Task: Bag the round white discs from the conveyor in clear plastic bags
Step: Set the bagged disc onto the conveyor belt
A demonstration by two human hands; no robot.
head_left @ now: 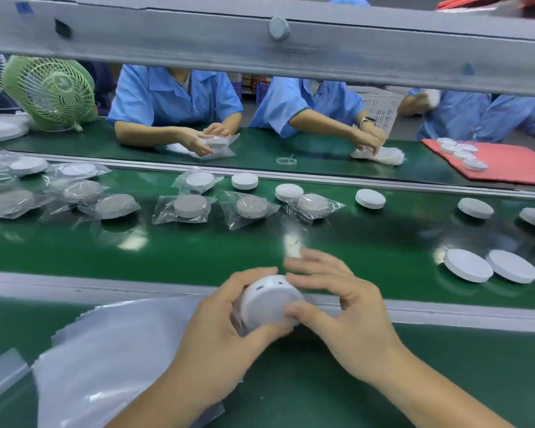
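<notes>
My left hand cups the white disc, my right hand pinches its rim; I should slide it squarely into a clear bag.

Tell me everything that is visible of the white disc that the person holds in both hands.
The white disc is round and flat, seemingly matte plastic. Its smooth face tilts toward the camera; the side wall on top shows a small oblong slot and a tiny hole. It is held in the air by the rail near the person. The left hand curls round its left side, thumb under the rim; the right hand pinches its right rim. Whether a bag covers it I cannot tell.
</notes>
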